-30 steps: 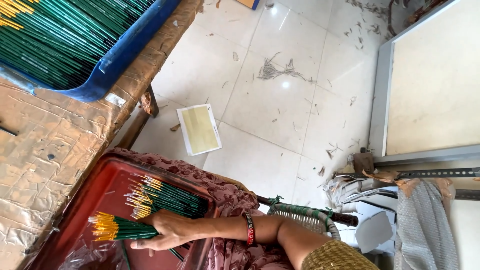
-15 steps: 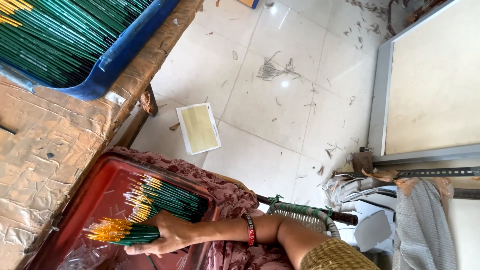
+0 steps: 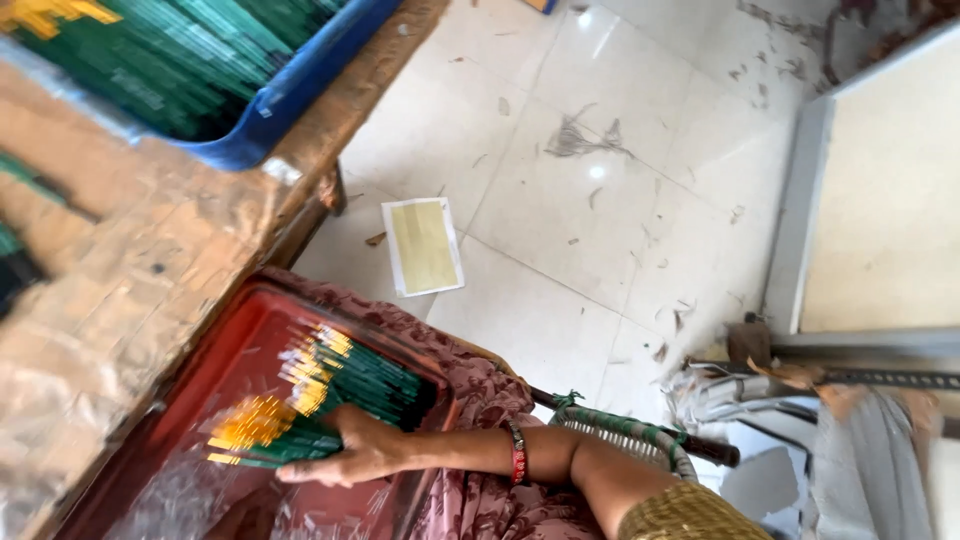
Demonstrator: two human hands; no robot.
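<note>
One hand in view: a hand (image 3: pixel 350 455) reaches in from the lower right over a red tray; whether it is the left or the right I cannot tell from this frame.
Fingers: curled around a bundle of green sticks (image 3: pixel 290 440), holding it near its middle; thumb side partly blurred.
Bundle of green sticks: thin, dark green, with yellow tips fanned out toward the left; lies low over the tray floor, pointing left.
Second bundle (image 3: pixel 360 375): same green sticks with yellow tips, lying in the tray just above the held one, tips toward the upper left; touching or just beside the hand, cannot tell which.
Red tray (image 3: pixel 200 395): shallow, rectangular, with a clear plastic sheet crumpled in its lower part; rests on a maroon patterned cloth (image 3: pixel 480 400).
Wrist: a red bangle (image 3: pixel 517 455) sits on the forearm; a mustard-yellow sleeve (image 3: pixel 690 515) shows at the bottom edge.
Surface (image 3: pixel 130 260): brown, wrapped in worn paper or tape, left of the tray, set higher.
Blue crate (image 3: pixel 290 90): on the surface at upper left, filled with many more green sticks.
Floor (image 3: pixel 600 240): pale tiles with scattered debris; a flat yellowish packet (image 3: pixel 423 246) lies on it, well apart from the tray.
Image quality: motion blur throughout.
</note>
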